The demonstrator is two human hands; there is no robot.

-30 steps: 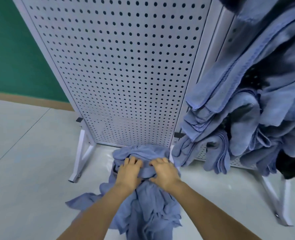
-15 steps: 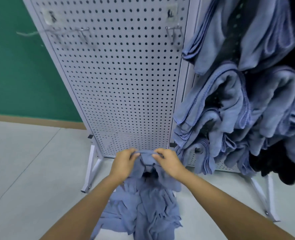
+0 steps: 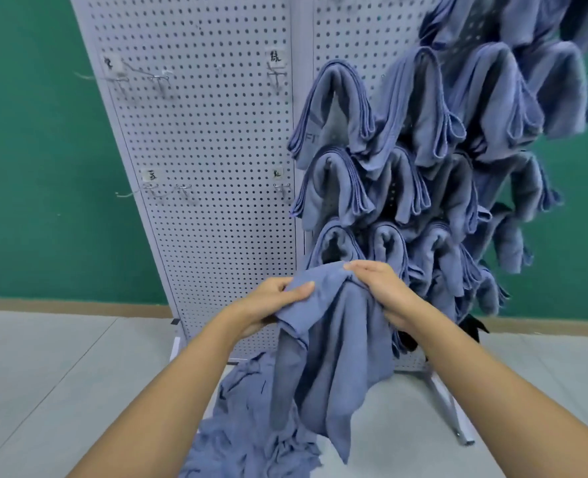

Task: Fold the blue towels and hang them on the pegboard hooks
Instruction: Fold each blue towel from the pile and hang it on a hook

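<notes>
- A person's left hand [image 3: 268,303] and right hand [image 3: 380,288] each pinch the top edge of a blue towel [image 3: 327,360], fingers closed on the cloth, holding it up in front of a white pegboard [image 3: 209,201].
- The towel hangs unfolded between the hands, its lower corner above a heap of blue towels [image 3: 251,429] on the pale floor [image 3: 61,374].
- Folded towels [image 3: 406,150] crowd the right panel's hooks; the left panel's labelled hooks [image 3: 278,77] are bare.
</notes>
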